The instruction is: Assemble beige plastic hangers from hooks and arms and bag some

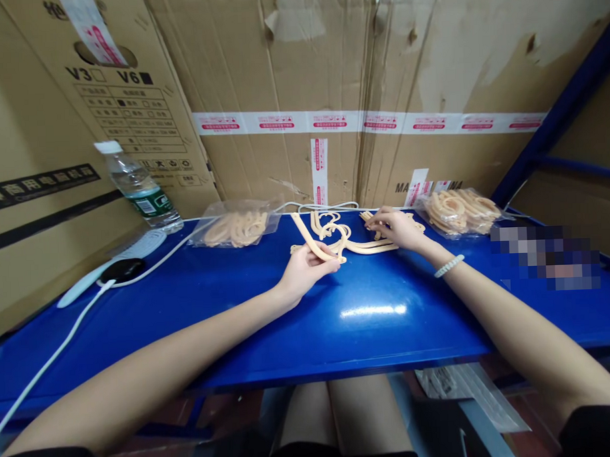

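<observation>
In my left hand (310, 271) is a beige, cord-like soft strip (308, 232), pinched between thumb and fingers near its lower end. The strip's long part slants up to the left, away from the hand. More beige strips (370, 247) lie loose and curved on the blue table, between and behind my hands. My right hand (392, 227), with a pale bead bracelet (449, 266) at the wrist, reaches over a small bunch of strips (369, 218). Its fingers are bent down with the tips close together at the bunch; what lies between them is partly hidden.
Clear bags of beige strips lie at left (237, 229) and right (459, 212). A water bottle (146, 194), a pale brush-like object (135, 246) and a black round device (121, 269) with a white cable stand left. Cardboard (279, 69) walls the back; a blue frame (555, 100) rises right.
</observation>
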